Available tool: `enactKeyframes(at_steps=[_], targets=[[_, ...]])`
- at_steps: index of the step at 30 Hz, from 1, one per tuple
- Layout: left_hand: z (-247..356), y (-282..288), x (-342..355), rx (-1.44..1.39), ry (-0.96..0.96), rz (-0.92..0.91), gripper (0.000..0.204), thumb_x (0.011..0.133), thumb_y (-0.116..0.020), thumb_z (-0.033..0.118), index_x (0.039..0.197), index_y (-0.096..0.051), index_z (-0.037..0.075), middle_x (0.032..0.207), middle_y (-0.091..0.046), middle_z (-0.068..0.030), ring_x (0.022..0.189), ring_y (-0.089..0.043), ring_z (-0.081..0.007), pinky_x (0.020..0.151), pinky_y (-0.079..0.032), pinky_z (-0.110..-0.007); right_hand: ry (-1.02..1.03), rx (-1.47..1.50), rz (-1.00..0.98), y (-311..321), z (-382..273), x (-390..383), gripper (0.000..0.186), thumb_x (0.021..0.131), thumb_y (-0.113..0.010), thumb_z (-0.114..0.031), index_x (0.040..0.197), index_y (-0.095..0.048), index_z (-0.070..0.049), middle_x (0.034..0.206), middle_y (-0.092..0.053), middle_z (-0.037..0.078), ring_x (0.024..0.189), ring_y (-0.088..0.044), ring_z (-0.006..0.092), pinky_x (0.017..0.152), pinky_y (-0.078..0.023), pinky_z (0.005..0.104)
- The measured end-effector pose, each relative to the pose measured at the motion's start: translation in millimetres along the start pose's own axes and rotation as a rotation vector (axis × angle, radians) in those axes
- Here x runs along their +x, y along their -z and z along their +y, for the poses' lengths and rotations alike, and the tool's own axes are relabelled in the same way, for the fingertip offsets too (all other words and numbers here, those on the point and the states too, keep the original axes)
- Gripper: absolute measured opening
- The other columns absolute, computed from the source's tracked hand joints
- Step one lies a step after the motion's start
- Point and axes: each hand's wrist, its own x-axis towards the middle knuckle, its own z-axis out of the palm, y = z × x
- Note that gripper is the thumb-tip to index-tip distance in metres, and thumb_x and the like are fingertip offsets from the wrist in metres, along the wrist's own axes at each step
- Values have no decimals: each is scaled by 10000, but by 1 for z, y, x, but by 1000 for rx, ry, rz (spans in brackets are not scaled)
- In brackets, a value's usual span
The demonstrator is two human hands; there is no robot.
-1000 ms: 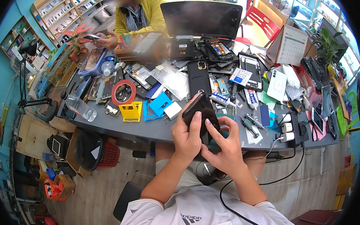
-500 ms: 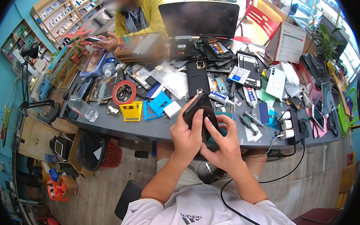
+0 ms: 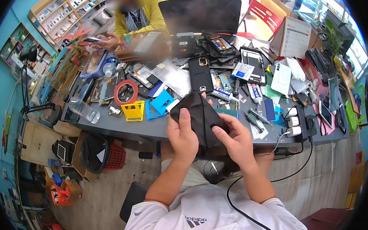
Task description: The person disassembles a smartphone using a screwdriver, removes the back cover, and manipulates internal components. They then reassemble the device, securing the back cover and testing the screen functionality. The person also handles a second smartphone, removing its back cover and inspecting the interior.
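Close above the desk's near edge I hold a black, flat, phone-sized thing (image 3: pixel 198 110) with both hands. Its dark face shows lines like folds or two panels spread apart; whether it is a phone or a case I cannot tell. My left hand (image 3: pixel 183 137) grips its left side, thumb lying on the face. On its right side my right hand (image 3: pixel 235 138) is closed, thumb pressed near the edge. Fingers of the hands are partly hidden behind it. Just beyond lies a black phone back (image 3: pixel 200 74) with metal-rimmed openings.
Phone parts crowd the grey desk (image 3: pixel 151 127). Yellow (image 3: pixel 133 111) and blue (image 3: pixel 163 102) stands, red tape (image 3: pixel 125 92) and a bottle (image 3: pixel 82 109) lie left; glue tubes (image 3: pixel 255 93) and a power strip (image 3: pixel 301 124) right. A person in yellow (image 3: pixel 154 11) sits opposite, holding a phone.
The black thing has turned and now shows a wider, more spread-out face. My left hand has moved lower and a little left, and my right hand has shifted right to its edge.
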Motion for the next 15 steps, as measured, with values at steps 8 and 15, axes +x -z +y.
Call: enactKeyframes(at_steps=[8,15], targets=[[2,1,-8,-10,114,-54,343,1066,-699,122,1345,-575,-33,1255,-720,-274,1142,-753,-368,998,-644,-519,53,-133,45,1,-9,-4,300,964,-852,-143,1197,-738,7,1017,-789,80,903,-711,106,812,-576,288],[10,-7,-14,-80,183,81,384,939,-773,-67,1261,-572,-12,1089,-730,-197,1024,-778,-327,953,-675,-527,156,-335,37,1,-17,-11,291,954,-857,-194,1175,-765,-28,928,-793,89,798,-723,122,737,-570,296]])
